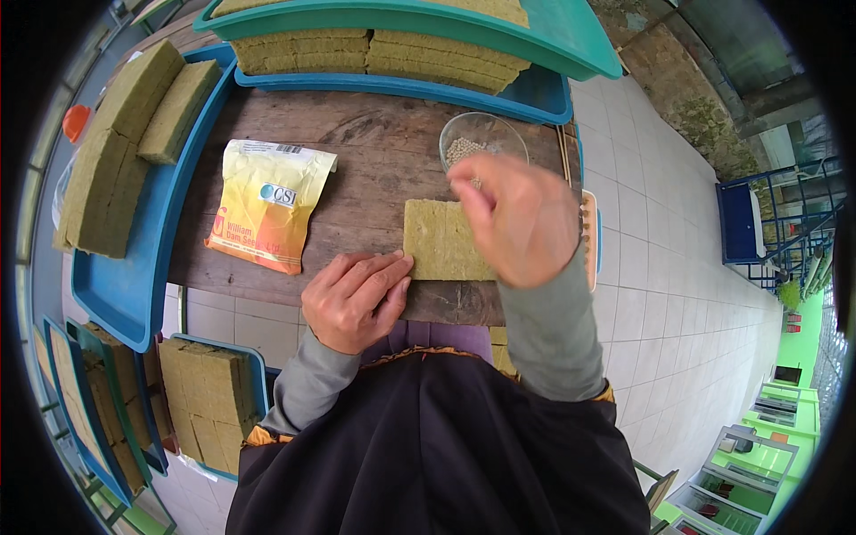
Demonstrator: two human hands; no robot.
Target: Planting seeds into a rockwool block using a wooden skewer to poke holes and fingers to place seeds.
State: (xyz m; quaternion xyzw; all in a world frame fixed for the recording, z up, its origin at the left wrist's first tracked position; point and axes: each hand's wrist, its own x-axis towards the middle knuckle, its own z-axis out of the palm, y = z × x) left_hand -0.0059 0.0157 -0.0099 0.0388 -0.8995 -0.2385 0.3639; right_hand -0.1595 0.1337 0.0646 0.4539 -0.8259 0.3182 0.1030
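Note:
In front of me a small flat slab of yellow-green rockwool [441,237] lies on the wooden table. My left hand [358,301] holds its lower left corner, the fingertips on the edge and the thumb just below. Over the slab's right part and the near rim of a clear bowl [518,134] is my right hand [525,221], blurred, with thumb and fingers drawn close together. Whether a seed is pinched there cannot be told. Small pale round seeds [463,148] lie in the bowl. My right hand hides the slab's right side.
A yellow-orange seed packet [267,207] bearing writing lies left of the slab. Blue trays [127,287] of rockwool blocks [107,194] stand left and behind, with a green tray [568,47] on top at the back. At the right table edge is a peg board [589,241].

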